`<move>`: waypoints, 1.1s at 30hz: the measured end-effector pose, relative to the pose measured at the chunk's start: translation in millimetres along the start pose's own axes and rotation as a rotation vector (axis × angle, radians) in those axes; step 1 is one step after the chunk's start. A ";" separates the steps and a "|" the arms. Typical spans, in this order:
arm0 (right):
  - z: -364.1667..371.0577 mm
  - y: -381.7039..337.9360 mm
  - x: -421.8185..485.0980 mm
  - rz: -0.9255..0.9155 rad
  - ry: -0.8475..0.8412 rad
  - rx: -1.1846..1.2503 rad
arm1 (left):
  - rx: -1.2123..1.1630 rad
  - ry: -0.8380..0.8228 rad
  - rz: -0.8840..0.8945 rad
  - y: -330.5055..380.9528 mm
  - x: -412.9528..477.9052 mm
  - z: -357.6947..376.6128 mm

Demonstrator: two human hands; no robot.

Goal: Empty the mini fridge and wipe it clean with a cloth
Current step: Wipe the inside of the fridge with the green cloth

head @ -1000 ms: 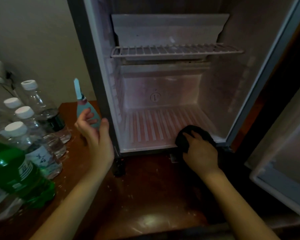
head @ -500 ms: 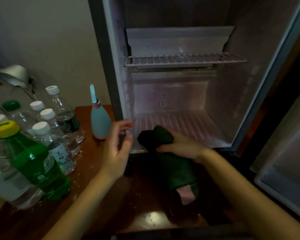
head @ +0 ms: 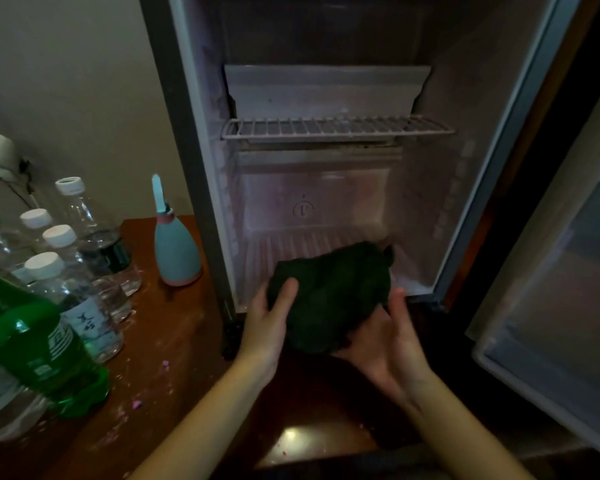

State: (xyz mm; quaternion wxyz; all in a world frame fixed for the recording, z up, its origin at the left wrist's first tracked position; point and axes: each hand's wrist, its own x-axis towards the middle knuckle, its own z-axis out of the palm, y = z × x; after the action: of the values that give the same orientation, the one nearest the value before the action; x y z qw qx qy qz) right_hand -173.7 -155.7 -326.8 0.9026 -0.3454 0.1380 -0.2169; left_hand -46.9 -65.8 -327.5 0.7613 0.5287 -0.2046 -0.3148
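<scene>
The mini fridge [head: 194, 140] stands open on the wooden table, its inside bare apart from a white wire shelf [head: 336, 128] and the ribbed floor [head: 312, 244]. A dark green cloth [head: 329, 292], bunched into a ball, is in front of the fridge's lower opening. My left hand [head: 269, 322] holds the cloth's left side with the thumb on top. My right hand [head: 392, 344] cups the cloth from below and from the right, palm up.
Several clear water bottles [head: 80, 265] and a green bottle [head: 32, 341] crowd the table's left. A pale blue squeeze bottle [head: 175, 251] stands beside the fridge's left edge. The fridge door [head: 568, 271] hangs open at the right. Pink crumbs dot the wooden table [head: 160, 368].
My right hand lifted the cloth off the fridge floor and out in front. My left hand came across from beside the squeeze bottle and took hold of the cloth, now bunched between both hands.
</scene>
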 end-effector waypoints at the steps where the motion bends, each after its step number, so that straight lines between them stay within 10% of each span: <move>1: 3.0 4.3 5.1 -0.063 0.062 0.005 | 0.056 -0.036 0.010 -4.7 -4.4 4.6; 7: 10.5 -37.5 26.2 -0.414 0.516 -0.617 | 0.436 -0.233 0.059 -2.0 -10.3 -7.7; 14: 22.8 -61.0 86.5 -0.413 0.028 -2.024 | 0.604 0.476 0.718 24.2 34.2 -65.7; 19: 27.9 1.9 150.3 -0.302 -0.365 -2.271 | 0.754 0.376 0.668 25.4 74.7 -86.7; 33: 47.6 -2.1 280.3 -0.166 -0.252 -2.058 | 0.456 0.267 0.759 16.0 97.2 -76.1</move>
State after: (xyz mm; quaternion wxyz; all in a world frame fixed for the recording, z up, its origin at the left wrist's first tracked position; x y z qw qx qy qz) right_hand 87.9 -266.7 -318.7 0.1617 -0.9772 0.1367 -0.0180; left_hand 76.1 -78.1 -341.8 0.7065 0.6065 -0.3478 0.1099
